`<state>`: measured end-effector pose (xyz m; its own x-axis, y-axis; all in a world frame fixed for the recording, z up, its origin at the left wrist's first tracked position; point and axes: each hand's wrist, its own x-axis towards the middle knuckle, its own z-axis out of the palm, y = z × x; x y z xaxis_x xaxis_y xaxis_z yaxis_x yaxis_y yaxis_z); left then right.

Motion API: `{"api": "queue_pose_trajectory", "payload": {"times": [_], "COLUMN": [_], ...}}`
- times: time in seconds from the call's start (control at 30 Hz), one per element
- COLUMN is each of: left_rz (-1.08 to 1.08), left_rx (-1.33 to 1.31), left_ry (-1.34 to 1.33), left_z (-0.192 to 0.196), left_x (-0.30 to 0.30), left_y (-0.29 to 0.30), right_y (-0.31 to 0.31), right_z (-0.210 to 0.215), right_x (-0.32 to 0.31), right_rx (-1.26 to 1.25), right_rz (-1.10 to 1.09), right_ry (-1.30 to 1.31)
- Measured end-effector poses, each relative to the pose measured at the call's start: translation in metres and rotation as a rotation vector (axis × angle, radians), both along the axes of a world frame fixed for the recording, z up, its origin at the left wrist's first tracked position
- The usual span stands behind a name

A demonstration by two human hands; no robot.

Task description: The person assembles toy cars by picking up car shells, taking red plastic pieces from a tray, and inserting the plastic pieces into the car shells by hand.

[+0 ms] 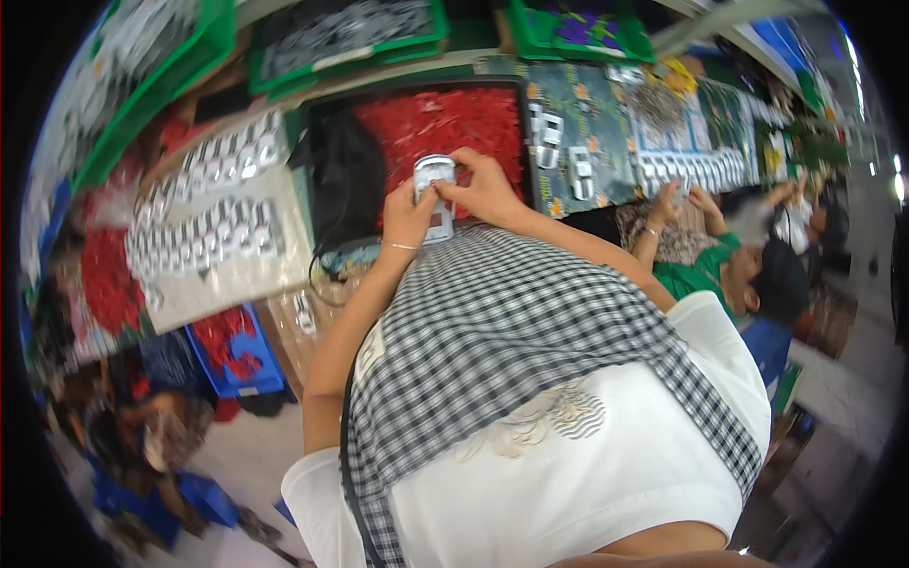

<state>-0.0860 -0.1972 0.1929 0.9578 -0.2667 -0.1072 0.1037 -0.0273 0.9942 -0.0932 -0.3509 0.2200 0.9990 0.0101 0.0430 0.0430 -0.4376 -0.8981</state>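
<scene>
Left grip [409, 216], right grip [490, 193] on seemingly one toy car [434, 166], middle hidden

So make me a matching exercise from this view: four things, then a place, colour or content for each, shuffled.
1. Toy car body
2. Gingham apron
3. Bin with purple pieces
4. Large tray

A. Green
B. Between left hand and right hand
C. Holding red pieces
D. Black and white

Pairs: 1-B, 2-D, 3-A, 4-C
</scene>
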Motion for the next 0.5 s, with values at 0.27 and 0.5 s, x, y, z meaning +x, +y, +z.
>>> {"api": "queue_pose_trajectory", "payload": {"times": [0.27, 0.5], "left_rz": [0.86, 1.33], "left_rx": [-0.349, 0.305], "left_ry": [0.352, 0.376], "left_z": [-0.011, -0.202], "left_x": [-0.068, -0.181], "left_y": [0.127, 0.245], "right_y": [0.004, 0.027], "right_z": [0.018, 0.028], "right_x": [-0.01, -0.011], "right_rx": [0.182, 0.076], "right_rz": [0.132, 0.171], "right_ry": [0.247, 0.522]}}
